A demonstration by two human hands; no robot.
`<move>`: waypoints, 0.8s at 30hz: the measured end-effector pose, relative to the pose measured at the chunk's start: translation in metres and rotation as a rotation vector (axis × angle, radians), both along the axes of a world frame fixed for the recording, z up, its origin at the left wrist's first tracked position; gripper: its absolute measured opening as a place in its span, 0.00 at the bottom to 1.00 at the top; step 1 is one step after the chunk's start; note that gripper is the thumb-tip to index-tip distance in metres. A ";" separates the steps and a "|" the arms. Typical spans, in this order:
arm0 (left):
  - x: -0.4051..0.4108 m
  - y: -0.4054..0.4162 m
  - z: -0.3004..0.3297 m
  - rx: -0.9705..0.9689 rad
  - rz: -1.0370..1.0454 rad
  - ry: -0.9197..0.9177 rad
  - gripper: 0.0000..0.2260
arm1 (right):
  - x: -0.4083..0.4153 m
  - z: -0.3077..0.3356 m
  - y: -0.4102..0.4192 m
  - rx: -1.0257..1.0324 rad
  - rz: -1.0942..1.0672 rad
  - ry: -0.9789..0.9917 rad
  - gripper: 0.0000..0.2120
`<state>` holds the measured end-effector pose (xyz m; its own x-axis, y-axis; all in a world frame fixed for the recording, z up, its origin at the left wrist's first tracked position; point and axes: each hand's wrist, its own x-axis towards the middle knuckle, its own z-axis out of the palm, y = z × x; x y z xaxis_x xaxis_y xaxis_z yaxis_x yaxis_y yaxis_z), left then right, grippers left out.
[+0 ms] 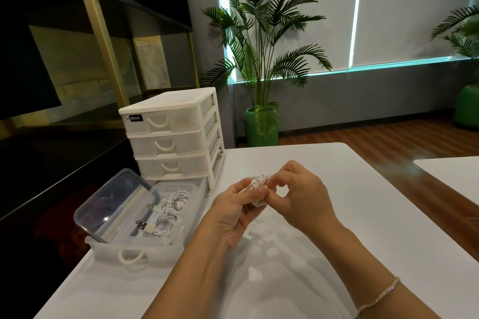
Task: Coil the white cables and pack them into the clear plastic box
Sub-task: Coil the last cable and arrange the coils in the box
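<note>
Presently we recorded one small coiled white cable (pixel 259 185), held above the white counter (pixel 363 215) between both hands. Left hand (pixel 233 212): fingers curled round the coil from below. Right hand (pixel 298 194): fingers pinching its upper loops. Clear rectangular plastic box (pixel 181 225), sitting in a pulled-out translucent drawer (pixel 134 254) well left of the hands, contained several white USB cables (pixel 166 215); its blue-rimmed lid (pixel 114 202) leaned alongside. White three-drawer plastic cabinet (pixel 173 137) stood behind.
</note>
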<state>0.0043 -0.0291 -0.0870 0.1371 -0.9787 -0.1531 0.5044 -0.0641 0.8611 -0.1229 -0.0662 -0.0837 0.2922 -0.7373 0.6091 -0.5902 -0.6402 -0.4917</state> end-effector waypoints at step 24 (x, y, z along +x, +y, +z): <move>-0.003 -0.002 -0.009 -0.339 0.173 -0.610 0.09 | -0.009 0.005 0.002 0.403 0.106 -0.083 0.11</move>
<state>0.0009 -0.0314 -0.0964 0.2584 -0.9155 0.3082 -0.0942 0.2937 0.9513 -0.1319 -0.0646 -0.0785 0.3418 -0.8898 0.3024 -0.4793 -0.4419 -0.7583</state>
